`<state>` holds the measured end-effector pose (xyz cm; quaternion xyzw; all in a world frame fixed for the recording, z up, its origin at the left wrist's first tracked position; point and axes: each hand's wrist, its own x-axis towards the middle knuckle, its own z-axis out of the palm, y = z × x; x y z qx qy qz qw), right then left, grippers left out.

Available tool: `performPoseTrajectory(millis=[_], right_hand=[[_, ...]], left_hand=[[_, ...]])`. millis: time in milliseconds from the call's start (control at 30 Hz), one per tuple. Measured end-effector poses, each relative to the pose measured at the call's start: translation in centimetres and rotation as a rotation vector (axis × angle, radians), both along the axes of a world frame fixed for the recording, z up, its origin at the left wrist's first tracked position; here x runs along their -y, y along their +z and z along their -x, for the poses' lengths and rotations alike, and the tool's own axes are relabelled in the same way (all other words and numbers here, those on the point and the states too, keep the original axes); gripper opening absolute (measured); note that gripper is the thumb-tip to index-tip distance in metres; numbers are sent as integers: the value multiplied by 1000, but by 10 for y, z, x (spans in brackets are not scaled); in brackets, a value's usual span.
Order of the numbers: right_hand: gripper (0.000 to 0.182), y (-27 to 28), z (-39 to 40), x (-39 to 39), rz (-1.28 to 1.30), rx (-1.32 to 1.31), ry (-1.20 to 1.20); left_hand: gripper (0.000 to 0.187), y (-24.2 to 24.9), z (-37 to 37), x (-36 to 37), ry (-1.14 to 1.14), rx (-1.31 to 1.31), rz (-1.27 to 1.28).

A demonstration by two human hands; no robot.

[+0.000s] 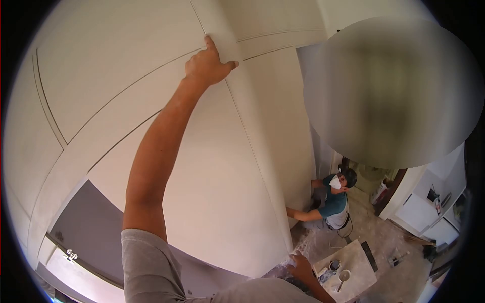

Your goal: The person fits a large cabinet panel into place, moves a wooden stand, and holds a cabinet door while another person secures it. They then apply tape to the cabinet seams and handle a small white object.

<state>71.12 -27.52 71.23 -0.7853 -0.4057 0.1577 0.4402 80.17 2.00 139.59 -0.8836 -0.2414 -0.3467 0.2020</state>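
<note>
My left hand (206, 64) is raised high against a large cream-coloured panel (222, 166). Its index finger points up along a thin seam, the thumb is stretched out to the right, and nothing is held in it. Low down, near the panel's bottom corner, is my right hand (302, 268), beside some pale, crinkled, shiny material (299, 248). The fingers of that hand are too small and unclear to make out.
To the lower right, a person (334, 204) in a cap and white mask crouches by the panel, one arm reaching to it. A pale board (356, 267) on the floor bears small containers. White cabinetry (417, 212) stands far right; a blurred circle covers the upper right.
</note>
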Motion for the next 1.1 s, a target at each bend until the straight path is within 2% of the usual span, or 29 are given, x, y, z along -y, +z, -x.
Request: performPoseTrajectory(millis=[300, 400, 500, 600, 800, 900, 933, 1100], right_hand=[[54, -25, 3, 48, 122, -115, -148], [52, -25, -5, 49, 50, -50, -175], [51, -43, -15, 42, -24, 155, -242], [52, -2, -19, 41, 49, 35, -309], [55, -13, -21, 40, 93, -18, -342], [73, -37, -18, 45, 215, -27, -333], [71, 5, -11, 46, 275, -98, -306], [69, -17, -6, 50, 271, -66, -351]], left_hand=[[111, 11, 0, -13, -43, 56, 28], [111, 9, 1, -9, -28, 44, 56], [111, 3, -3, -13, -69, 58, 82], [112, 3, -5, -12, -168, 102, 166], [112, 17, -13, -19, -341, 233, 239], [112, 26, -15, -21, -345, 214, 223], [112, 28, -16, -21, -359, 218, 228], [111, 16, -18, -27, -410, 227, 256]])
